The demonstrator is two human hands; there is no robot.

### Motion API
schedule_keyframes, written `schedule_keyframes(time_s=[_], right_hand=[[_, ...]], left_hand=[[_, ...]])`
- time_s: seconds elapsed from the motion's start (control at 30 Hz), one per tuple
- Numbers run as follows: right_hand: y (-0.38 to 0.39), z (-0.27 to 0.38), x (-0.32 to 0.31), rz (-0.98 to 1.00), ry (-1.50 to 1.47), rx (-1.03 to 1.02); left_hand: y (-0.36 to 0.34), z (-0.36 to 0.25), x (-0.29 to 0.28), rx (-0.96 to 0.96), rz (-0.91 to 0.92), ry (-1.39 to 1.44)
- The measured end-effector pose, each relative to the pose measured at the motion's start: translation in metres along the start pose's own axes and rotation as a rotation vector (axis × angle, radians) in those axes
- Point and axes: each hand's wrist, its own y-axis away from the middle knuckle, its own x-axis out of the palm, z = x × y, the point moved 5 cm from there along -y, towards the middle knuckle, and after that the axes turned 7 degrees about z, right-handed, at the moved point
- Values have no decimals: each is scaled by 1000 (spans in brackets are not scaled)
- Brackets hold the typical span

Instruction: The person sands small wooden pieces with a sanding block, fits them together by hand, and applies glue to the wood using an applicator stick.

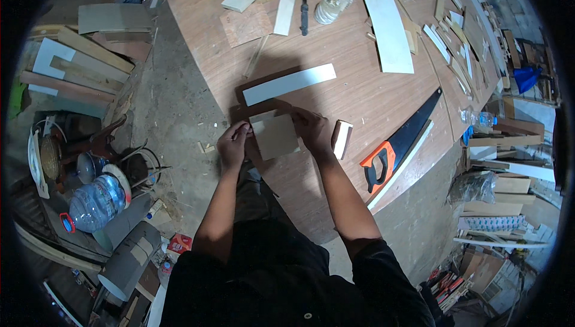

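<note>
- Evidently a two-handed hold: square board sits between both hands, close to the body, over the near-left edge of the table. Whether it rests on the wood or hangs just above, cannot tell.
- Left hand closed in a pinch, thumb and fingertips on the board's left edge near the upper corner. Right hand closed about the upper right edge; its fingertips partly hidden.
- Edge grip likely chosen so the broad face stays uncovered and the piece can be levelled or turned from either side.
- Line runs near the board's far edge; one piece or two, cannot tell.
- White strip lies just beyond the hands, slightly aslant: probably put there for short reach without crowding the hold.
- Small block, pale face up, just right of the right hand; same reasoning, I judge.
- Handsaw flat on the right side, handle toward the person, tip pointing away. Sensible parking: grip handy, teeth apart from both forearms.
- Pale narrow strip beside the saw, along the table's edge.
- White panel and offcuts lie farther out, seemingly pushed back to free the near working area.
</note>
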Motion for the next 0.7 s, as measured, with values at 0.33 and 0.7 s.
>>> schedule_keyframes(time_s=[0.33,0.7], right_hand=[[2,4,0,2,-16,40],[5,-1,0,-31,7,8]], left_hand=[[-6,14,-3,-47,51,50],[-3,12,2,-57,-34,-68]])
